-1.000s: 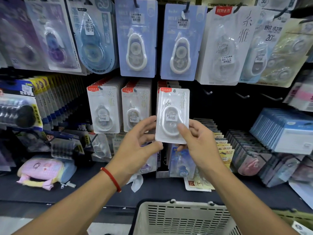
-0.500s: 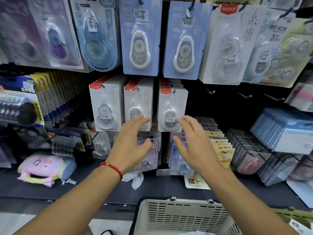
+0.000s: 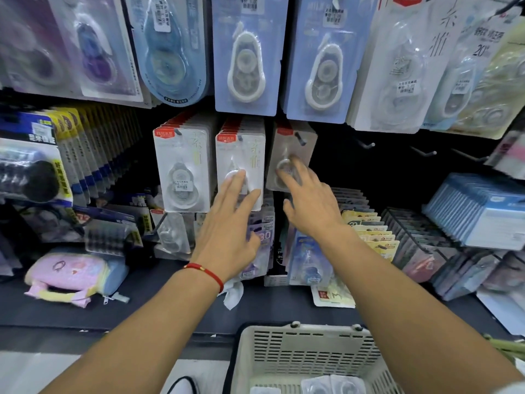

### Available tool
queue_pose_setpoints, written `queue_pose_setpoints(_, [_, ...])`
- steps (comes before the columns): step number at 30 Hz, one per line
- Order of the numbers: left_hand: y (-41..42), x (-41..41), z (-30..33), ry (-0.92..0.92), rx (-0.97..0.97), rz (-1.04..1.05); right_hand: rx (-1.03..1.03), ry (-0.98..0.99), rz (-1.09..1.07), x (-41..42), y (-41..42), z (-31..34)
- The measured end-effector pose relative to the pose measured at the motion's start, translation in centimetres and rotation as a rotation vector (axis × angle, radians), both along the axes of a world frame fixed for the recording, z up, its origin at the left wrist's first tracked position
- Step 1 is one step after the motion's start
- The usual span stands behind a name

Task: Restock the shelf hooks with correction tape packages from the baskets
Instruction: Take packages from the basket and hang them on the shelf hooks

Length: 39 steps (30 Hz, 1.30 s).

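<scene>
The white correction tape package with the red header [image 3: 294, 155] was in both hands a second ago; it now hung on the third black hook, pushed back by the right hand [image 3: 308, 206], fingers straight. The left hand [image 3: 230, 231] hovered open, holding nothing. More packs waited in the beige slatted plastic basket [image 3: 309, 354].

left hand [image 3: 227, 234] and right hand [image 3: 309, 206] flat against hanging packages [image 3: 292, 157]; basket [image 3: 306, 356] below
</scene>
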<state>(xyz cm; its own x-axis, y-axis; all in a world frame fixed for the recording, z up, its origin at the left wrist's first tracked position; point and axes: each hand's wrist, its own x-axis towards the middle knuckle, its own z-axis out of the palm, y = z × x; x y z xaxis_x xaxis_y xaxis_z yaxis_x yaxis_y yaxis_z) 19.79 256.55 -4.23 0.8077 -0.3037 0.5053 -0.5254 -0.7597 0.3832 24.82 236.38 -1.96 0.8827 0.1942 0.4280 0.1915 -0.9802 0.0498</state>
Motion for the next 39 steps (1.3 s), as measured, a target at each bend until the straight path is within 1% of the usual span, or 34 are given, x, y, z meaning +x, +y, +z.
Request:
queue_pose_setpoints(2, [-0.1,-0.2,0.2,-0.004,-0.001,-0.005,-0.019,-0.021,-0.015,-0.1,0.1,-0.3])
queue_pose_setpoints(4, [-0.2,-0.7,0.3,-0.002,-0.001,-0.004,0.024,-0.049,0.000,-0.8,-0.2,-0.9])
queue_pose_setpoints(6, [-0.2,-1.5,0.0,-0.001,0.014,-0.010,0.110,-0.153,0.050,-2.2,-0.9,-2.4])
queue_pose_setpoints(8, [-0.3,-2.5,-1.2,0.002,0.014,-0.047,0.224,-0.320,0.074,-4.2,-2.3,-4.7])
queue_pose_setpoints(10, [-0.6,-3.7,-3.9,0.027,0.001,-0.075,0.322,-0.385,0.045,-6.7,-4.2,-7.5])
queue_pose_setpoints(11, [-0.9,-4.4,-5.8,0.069,-0.013,-0.074,0.375,-0.381,0.018,-8.1,-5.3,-9.1])
queue_pose_setpoints(13, [-1.6,-6.5,-10.3,0.243,-0.049,-0.038,0.415,-0.343,-0.062,-10.7,-7.5,-12.7])
queue_pose_setpoints(14, [-1.8,-7.8,-12.9,0.355,-0.048,-0.013,0.391,-0.273,-0.116,-11.9,-8.6,-14.7])
queue_pose_setpoints(15, [-1.9,-9.2,-15.6,0.450,-0.021,0.008,0.356,-0.138,-0.167,-13.0,-9.8,-16.7])
queue_pose_setpoints(16, [-1.7,-10.6,-18.4,0.518,0.026,0.027,0.309,0.061,-0.210,-14.0,-11.0,-18.8])
queue_pose_setpoints(17, [-1.5,-12.0,-20.8,0.560,0.076,0.044,0.241,0.303,-0.237,-15.0,-12.2,-20.9])
queue_pose_setpoints(19, [-1.0,-14.0,-24.2,0.590,0.160,0.067,0.113,0.767,-0.256,-16.6,-14.2,-25.3])
queue_pose_setpoints(20, [-1.0,-14.6,-25.1,0.591,0.192,0.072,0.093,0.959,-0.278,-17.6,-14.9,-27.3])
queue_pose_setpoints(21, [-1.0,-14.9,-25.4,0.587,0.208,0.082,0.108,1.101,-0.317,-18.5,-15.3,-29.3])
queue_pose_setpoints(23, [-1.3,-14.9,-25.5,0.590,0.220,0.119,0.184,1.264,-0.428,-20.2,-15.5,-32.6])
queue_pose_setpoints(25, [-1.7,-14.8,-25.4,0.596,0.242,0.146,0.348,1.276,-0.567,-21.4,-14.8,-35.3])
queue_pose_setpoints(28, [-1.7,-14.9,-25.7,0.599,0.251,0.169,0.696,1.123,-0.768,-21.5,-12.9,-38.0])
queue_pose_setpoints(29, [-1.7,-14.9,-25.7,0.601,0.250,0.179,0.762,1.060,-0.827,-21.3,-12.3,-38.6])
queue_pose_setpoints(32, [-1.9,-14.9,-25.7,0.615,0.280,0.214,0.837,0.953,-1.005,-20.6,-12.5,-39.3])
queue_pose_setpoints(34, [-1.9,-14.9,-25.6,0.601,0.310,0.234,0.933,0.951,-1.018,-20.5,-13.3,-39.5])
queue_pose_setpoints(36, [-2.0,-14.8,-25.6,0.577,0.319,0.234,0.999,0.964,-0.941,-20.9,-13.7,-39.5])
queue_pose_setpoints(39, [-2.1,-14.9,-25.6,0.579,0.382,0.244,0.967,0.995,-0.832,-21.5,-14.1,-38.7])
